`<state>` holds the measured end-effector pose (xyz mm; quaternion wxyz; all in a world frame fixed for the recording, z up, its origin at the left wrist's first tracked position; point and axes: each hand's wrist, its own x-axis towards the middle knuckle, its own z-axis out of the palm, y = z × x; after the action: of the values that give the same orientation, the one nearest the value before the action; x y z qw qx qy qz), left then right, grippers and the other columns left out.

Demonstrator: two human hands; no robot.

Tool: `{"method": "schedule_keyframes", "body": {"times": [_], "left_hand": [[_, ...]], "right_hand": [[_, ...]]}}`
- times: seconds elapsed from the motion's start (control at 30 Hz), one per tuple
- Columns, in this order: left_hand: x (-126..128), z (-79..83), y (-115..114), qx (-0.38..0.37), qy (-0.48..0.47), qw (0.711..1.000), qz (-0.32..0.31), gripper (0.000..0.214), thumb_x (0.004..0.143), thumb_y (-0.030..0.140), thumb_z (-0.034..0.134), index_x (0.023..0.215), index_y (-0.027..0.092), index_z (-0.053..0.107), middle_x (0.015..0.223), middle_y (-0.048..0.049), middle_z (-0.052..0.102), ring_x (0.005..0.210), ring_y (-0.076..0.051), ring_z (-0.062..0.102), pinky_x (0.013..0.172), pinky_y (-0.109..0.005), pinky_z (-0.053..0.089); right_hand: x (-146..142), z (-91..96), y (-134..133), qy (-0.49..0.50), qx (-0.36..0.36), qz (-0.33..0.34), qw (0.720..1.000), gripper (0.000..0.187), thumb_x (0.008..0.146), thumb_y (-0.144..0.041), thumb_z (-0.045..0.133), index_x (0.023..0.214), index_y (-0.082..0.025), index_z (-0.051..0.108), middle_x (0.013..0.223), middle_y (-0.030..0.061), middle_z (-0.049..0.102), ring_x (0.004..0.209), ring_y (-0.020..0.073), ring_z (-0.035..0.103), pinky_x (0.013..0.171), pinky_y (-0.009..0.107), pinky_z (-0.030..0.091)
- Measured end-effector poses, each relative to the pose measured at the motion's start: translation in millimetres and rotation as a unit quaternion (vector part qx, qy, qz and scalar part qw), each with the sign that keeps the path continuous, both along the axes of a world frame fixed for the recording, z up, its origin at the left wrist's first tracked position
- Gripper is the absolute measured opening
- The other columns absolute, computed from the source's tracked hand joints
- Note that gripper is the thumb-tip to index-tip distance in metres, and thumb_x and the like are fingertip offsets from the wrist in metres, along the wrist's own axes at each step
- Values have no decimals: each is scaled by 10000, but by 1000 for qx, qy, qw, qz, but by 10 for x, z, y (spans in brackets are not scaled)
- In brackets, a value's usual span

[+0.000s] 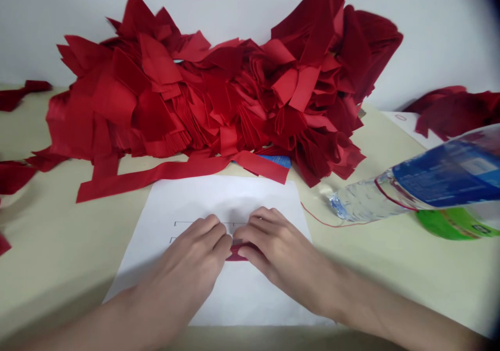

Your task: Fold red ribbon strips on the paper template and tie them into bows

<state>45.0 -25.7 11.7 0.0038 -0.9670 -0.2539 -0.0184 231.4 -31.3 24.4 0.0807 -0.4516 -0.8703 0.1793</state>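
My left hand and my right hand meet near the middle of a white paper sheet. Between their fingertips, a small folded piece of red cloth is pinched, mostly hidden by my fingers. Thin black ruled lines are drawn on the sheet, running under my left hand's fingers. A long red strip lies across the sheet's far edge, just beyond my hands. Behind it rises a large heap of cut red cloth pieces.
A clear plastic water bottle with a blue label lies tilted at the right, above a green round object. More red scraps lie at the right, others at the left, on a pale table against a white wall.
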Motion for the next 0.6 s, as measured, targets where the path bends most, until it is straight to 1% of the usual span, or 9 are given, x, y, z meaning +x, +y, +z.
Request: {"method": "schedule_keyframes", "body": {"times": [0.1, 0.17, 0.23, 0.3, 0.37, 0.4, 0.47, 0.53, 0.6], "left_hand": [[-8, 4, 12, 28, 29, 999, -9, 225, 750, 17, 470, 848, 171, 602, 861, -61, 627, 803, -221, 541, 800, -389, 436], [-6, 25, 32, 64, 58, 996, -13, 248, 740, 0, 461, 859, 155, 614, 863, -73, 632, 806, -230, 548, 803, -407, 439], [-3, 43, 47, 120, 48, 992, -3, 255, 743, -11, 455, 873, 127, 625, 877, -96, 645, 817, -245, 560, 793, -419, 443], [-4, 34, 33, 191, -7, 982, 3, 236, 771, 1, 450, 886, 97, 633, 882, -115, 664, 818, -252, 576, 773, -412, 447], [-7, -8, -24, 241, -57, 969, -25, 218, 816, 44, 441, 908, 79, 635, 883, -122, 681, 828, -255, 588, 771, -402, 444], [-9, -35, -65, 248, -71, 965, -45, 222, 836, 68, 431, 923, 75, 634, 884, -121, 686, 839, -255, 591, 784, -400, 438], [-5, -78, -147, 233, -69, 968, -65, 248, 849, 84, 408, 967, 62, 625, 924, -132, 688, 885, -260, 588, 828, -399, 422], [7, -82, -190, 214, -66, 973, -48, 265, 828, 52, 392, 960, 63, 622, 914, -133, 688, 879, -257, 591, 828, -393, 422], [23, -47, -171, 181, -51, 982, -20, 265, 788, 16, 394, 896, 89, 625, 842, -112, 682, 810, -244, 595, 777, -382, 447]], "right_hand": [[22, 19, 14, -20, 25, 29, 999, 180, 897, -155, 500, 792, -181, 643, 770, 42, 630, 861, 197, 521, 830, 347, 423], [35, 22, 15, -34, 74, 43, 996, 210, 899, -149, 486, 763, -171, 644, 731, 50, 622, 839, 207, 529, 783, 351, 430], [47, 6, -12, -52, 179, 45, 981, 212, 894, -125, 471, 777, -143, 647, 731, 73, 626, 834, 228, 540, 734, 363, 422], [57, -34, -76, -69, 303, 59, 949, 240, 896, -89, 429, 813, -111, 653, 786, 108, 651, 872, 254, 556, 732, 380, 405], [65, -91, -163, -70, 378, 95, 918, 297, 900, -55, 370, 839, -92, 658, 848, 132, 671, 918, 259, 572, 767, 384, 394], [69, -120, -205, -68, 387, 115, 912, 318, 900, -46, 349, 853, -85, 661, 877, 139, 676, 936, 256, 578, 784, 381, 390], [75, -168, -266, -64, 373, 137, 915, 334, 900, -41, 331, 881, -70, 663, 908, 145, 680, 950, 252, 584, 806, 377, 384], [79, -194, -279, -68, 356, 132, 923, 326, 901, -43, 336, 898, -53, 662, 908, 154, 679, 947, 265, 579, 810, 392, 378], [83, -201, -246, -73, 339, 121, 930, 300, 898, -45, 357, 888, -51, 656, 869, 147, 670, 921, 272, 567, 811, 410, 375]]}}
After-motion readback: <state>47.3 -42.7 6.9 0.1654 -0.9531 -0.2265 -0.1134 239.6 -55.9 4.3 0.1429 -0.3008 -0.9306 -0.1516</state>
